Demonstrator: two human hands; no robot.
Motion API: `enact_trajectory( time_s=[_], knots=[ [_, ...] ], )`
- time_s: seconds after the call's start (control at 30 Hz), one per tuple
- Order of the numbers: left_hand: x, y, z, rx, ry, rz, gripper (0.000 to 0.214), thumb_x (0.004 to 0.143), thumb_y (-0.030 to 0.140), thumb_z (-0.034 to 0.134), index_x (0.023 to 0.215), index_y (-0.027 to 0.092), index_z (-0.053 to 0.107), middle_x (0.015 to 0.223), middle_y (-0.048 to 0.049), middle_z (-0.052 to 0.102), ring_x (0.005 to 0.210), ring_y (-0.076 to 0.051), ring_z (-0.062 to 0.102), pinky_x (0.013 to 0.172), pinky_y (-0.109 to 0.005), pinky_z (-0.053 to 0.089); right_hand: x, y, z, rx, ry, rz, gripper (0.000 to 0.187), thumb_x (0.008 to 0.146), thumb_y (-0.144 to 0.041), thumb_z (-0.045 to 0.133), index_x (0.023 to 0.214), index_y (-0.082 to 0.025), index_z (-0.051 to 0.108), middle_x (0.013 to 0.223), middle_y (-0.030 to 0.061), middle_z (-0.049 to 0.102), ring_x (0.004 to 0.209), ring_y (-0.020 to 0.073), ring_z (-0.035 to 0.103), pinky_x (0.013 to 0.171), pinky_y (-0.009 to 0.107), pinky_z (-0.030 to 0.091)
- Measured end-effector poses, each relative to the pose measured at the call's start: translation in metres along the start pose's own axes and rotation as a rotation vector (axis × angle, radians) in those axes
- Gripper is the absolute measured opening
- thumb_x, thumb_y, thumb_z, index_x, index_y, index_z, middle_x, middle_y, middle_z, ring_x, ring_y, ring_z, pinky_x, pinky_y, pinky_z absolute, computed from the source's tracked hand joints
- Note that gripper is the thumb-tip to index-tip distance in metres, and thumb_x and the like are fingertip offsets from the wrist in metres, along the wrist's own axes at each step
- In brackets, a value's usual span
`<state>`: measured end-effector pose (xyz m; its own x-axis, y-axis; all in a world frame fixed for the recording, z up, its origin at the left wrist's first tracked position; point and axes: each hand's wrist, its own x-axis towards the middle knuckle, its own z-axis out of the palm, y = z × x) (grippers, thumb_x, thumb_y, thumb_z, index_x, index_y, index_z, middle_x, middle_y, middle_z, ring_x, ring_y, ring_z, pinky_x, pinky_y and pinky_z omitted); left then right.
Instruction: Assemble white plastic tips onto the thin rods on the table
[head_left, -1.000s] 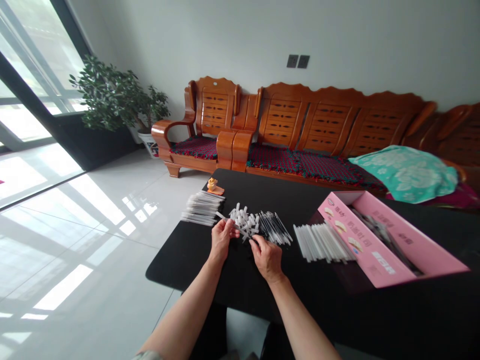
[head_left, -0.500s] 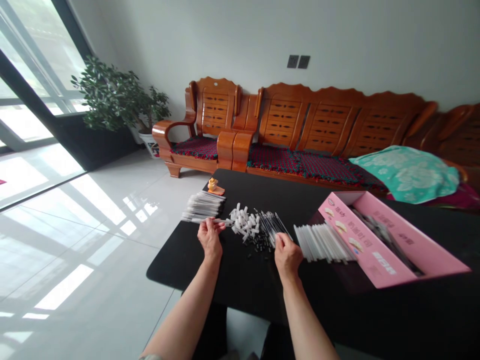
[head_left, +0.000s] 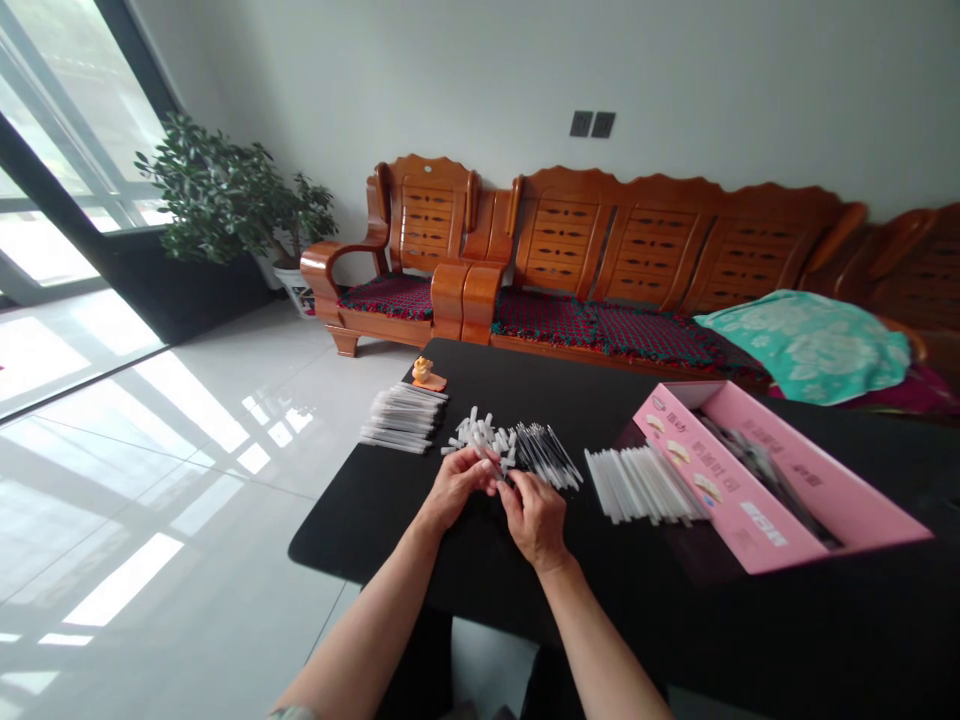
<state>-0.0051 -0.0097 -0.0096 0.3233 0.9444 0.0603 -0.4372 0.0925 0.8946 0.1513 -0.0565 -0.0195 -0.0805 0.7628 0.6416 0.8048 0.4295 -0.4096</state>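
Observation:
My left hand (head_left: 457,485) and my right hand (head_left: 534,510) meet over the near middle of the table. Between the left fingers is a pale pen barrel (head_left: 486,460), mostly covered. The right fingertips are pinched against its near end; what they grip is too small to make out. Just beyond the hands lies a heap of short white pen caps (head_left: 480,430). Dark pen refills (head_left: 546,455) lie in a bundle to the right of the caps. Further right is a row of translucent pen tubes (head_left: 645,485); a stack of white pens (head_left: 401,418) sits at the left.
A pink box (head_left: 720,490) with dark contents stands on the black table (head_left: 360,530) at the right. A small orange figurine (head_left: 424,373) is by the far left corner. Behind are a wooden sofa (head_left: 570,235), a teal cloth (head_left: 817,345) and a potted plant (head_left: 232,200).
My hands have come together: the left moved right, away from the white pens, and the right moved left from the near end of the refills.

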Motion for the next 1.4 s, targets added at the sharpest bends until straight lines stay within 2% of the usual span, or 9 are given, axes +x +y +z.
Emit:
enact_trajectory(
  time_s=[0.2,0.37,0.5,0.7,0.8,0.87,1.07,1.27,1.4],
  knots=[
    [0.004,0.004,-0.007,-0.156,0.128,0.068,0.035,0.081,0.043,0.072,0.098,0.012,0.069,0.081,-0.0053,0.066,0.059,-0.009,0.057,0.051,-0.019,0.045,0.006,-0.006,-0.009,0.231,-0.148,0.087,0.032,0.097,-0.033,0.044,0.08,-0.016,0.065,0.074,0.0065,0.066,0.07,0.0155,0.061,0.068,0.026,0.043],
    [0.004,0.006,-0.011,-0.229,0.102,0.054,0.034,0.078,0.041,0.076,0.093,0.012,0.067,0.072,-0.0015,0.061,0.048,-0.003,0.046,0.043,-0.015,0.037,0.015,-0.025,-0.02,0.949,-0.445,0.614,0.041,0.09,-0.054,0.051,0.083,-0.016,0.063,0.055,-0.0011,0.06,0.041,0.0093,0.048,0.04,0.02,0.033],
    [0.001,0.005,-0.008,-0.235,-0.005,-0.031,0.034,0.073,0.041,0.079,0.082,0.012,0.063,0.064,0.0015,0.054,0.046,-0.003,0.041,0.041,-0.015,0.034,0.014,-0.04,-0.012,1.416,-0.521,0.912,0.048,0.085,-0.059,0.056,0.096,-0.013,0.063,0.055,-0.0004,0.062,0.035,0.0093,0.047,0.033,0.02,0.03],
    [-0.002,0.002,-0.011,-0.2,-0.053,-0.057,0.035,0.074,0.043,0.078,0.08,0.011,0.065,0.057,0.0019,0.052,0.04,-0.002,0.035,0.037,-0.016,0.027,0.004,-0.049,0.0,1.775,-0.532,0.989,0.035,0.082,-0.049,0.066,0.09,-0.015,0.064,0.041,-0.0125,0.037,0.03,0.0029,0.018,0.031,0.017,0.016],
    [-0.001,-0.001,-0.014,-0.169,0.006,-0.044,0.035,0.073,0.043,0.079,0.078,0.011,0.065,0.054,0.0016,0.053,0.038,-0.003,0.035,0.037,-0.017,0.028,0.005,-0.053,0.0,1.633,-0.475,0.982,0.036,0.083,-0.054,0.064,0.083,-0.018,0.06,0.041,-0.0148,0.025,0.032,0.0032,0.012,0.032,0.017,0.013],
    [0.001,-0.002,-0.016,-0.151,0.052,-0.043,0.035,0.071,0.041,0.08,0.08,0.01,0.067,0.059,-0.0004,0.058,0.038,-0.003,0.038,0.037,-0.017,0.03,0.007,-0.054,-0.001,1.347,-0.4,0.892,0.039,0.086,-0.056,0.057,0.078,-0.019,0.058,0.042,-0.0133,0.026,0.033,0.0041,0.016,0.034,0.018,0.016],
    [0.013,0.006,-0.026,-0.277,0.298,0.135,0.035,0.065,0.041,0.084,0.076,0.012,0.067,0.067,0.0012,0.06,0.043,0.0,0.038,0.04,-0.012,0.03,-0.002,-0.057,-0.002,0.349,-0.259,0.404,0.038,0.097,-0.041,0.038,0.074,-0.02,0.06,0.07,0.0053,0.066,0.066,0.0161,0.061,0.061,0.024,0.039],
    [0.009,0.002,-0.012,-0.002,0.214,0.071,0.033,0.072,0.043,0.077,0.077,0.011,0.072,0.059,-0.001,0.059,0.048,-0.007,0.048,0.046,-0.019,0.038,-0.013,-0.049,-0.012,0.277,-0.182,0.39,0.042,0.101,-0.04,0.029,0.094,-0.02,0.066,0.079,0.0078,0.072,0.073,0.0191,0.067,0.063,0.024,0.042],
    [0.008,-0.005,-0.01,0.273,0.339,0.13,0.031,0.071,0.043,0.077,0.085,0.014,0.075,0.051,0.0022,0.056,0.041,-0.008,0.044,0.041,-0.02,0.032,-0.007,-0.008,-0.03,-0.016,-0.081,0.406,0.034,0.096,-0.037,0.04,0.097,-0.019,0.069,0.071,0.0065,0.071,0.061,0.0186,0.063,0.058,0.026,0.038]
  ],
)
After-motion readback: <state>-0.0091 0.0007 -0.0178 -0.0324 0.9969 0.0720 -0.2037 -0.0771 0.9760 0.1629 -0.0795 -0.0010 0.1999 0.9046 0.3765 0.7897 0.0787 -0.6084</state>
